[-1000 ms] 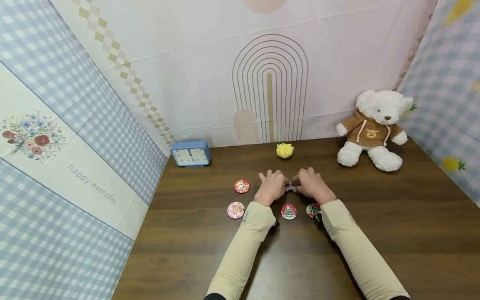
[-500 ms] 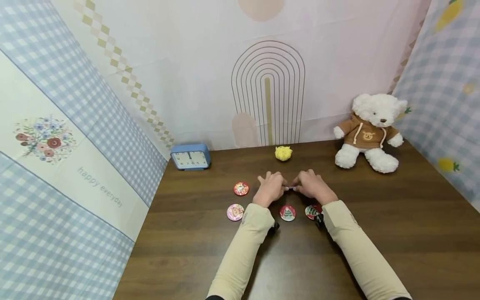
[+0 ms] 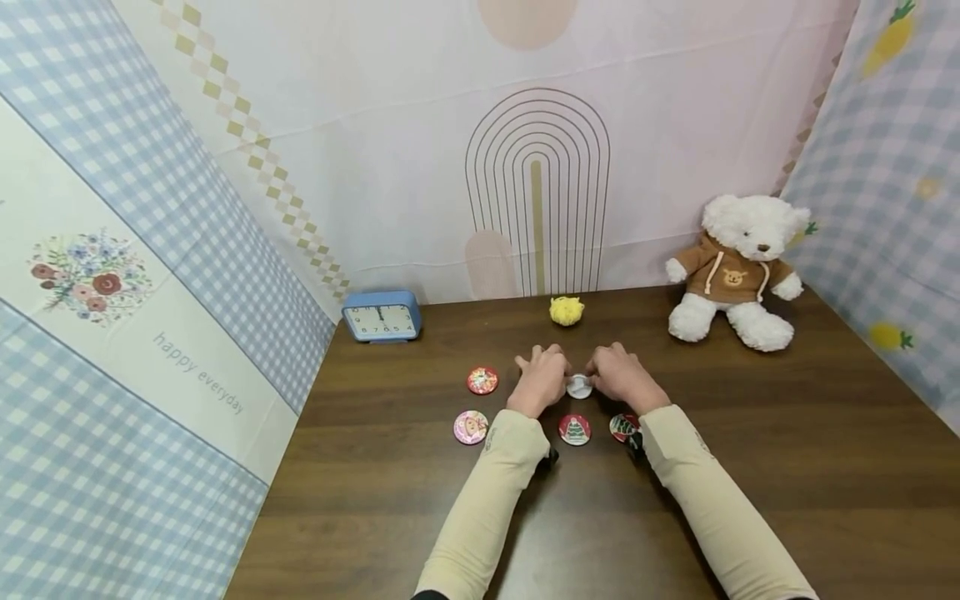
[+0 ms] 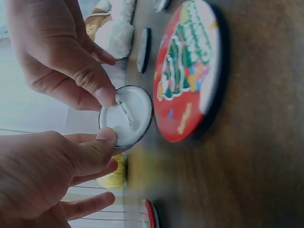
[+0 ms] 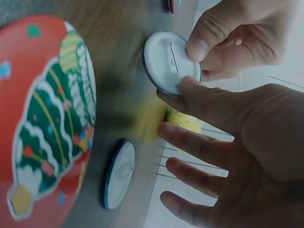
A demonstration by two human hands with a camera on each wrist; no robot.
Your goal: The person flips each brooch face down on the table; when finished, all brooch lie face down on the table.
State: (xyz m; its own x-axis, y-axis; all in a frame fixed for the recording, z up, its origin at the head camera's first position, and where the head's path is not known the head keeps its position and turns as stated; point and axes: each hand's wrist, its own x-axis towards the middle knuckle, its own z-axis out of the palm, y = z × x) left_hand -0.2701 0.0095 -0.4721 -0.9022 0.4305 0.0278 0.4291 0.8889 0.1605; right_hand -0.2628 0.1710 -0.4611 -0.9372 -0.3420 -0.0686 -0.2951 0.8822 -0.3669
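Observation:
Both hands hold a round pin badge [image 3: 579,387] between them, its white back with the pin [image 4: 125,114] facing the person. My left hand [image 3: 539,379] pinches one side of the rim between thumb and fingers. On the opposite side, my right hand [image 3: 621,374] pinches it too, other fingers spread in the right wrist view. Nearer the person lie a red Christmas-tree badge [image 3: 574,429] and another tree badge [image 3: 624,427], partly covered by the right wrist gear. One more badge [image 5: 119,175], white back up, lies past the right hand, hidden in the head view.
Left of the hands lie a red badge [image 3: 482,381] and a pink badge [image 3: 471,427]. At the back of the wooden table [image 3: 360,517] stand a blue clock [image 3: 382,317], a yellow fuzzy ball [image 3: 566,311] and a white teddy bear [image 3: 731,271] in a brown hoodie.
The held badge has turned over, from nearly edge-on half a second ago to its white back showing now. Both hands keep their grip and almost the same place.

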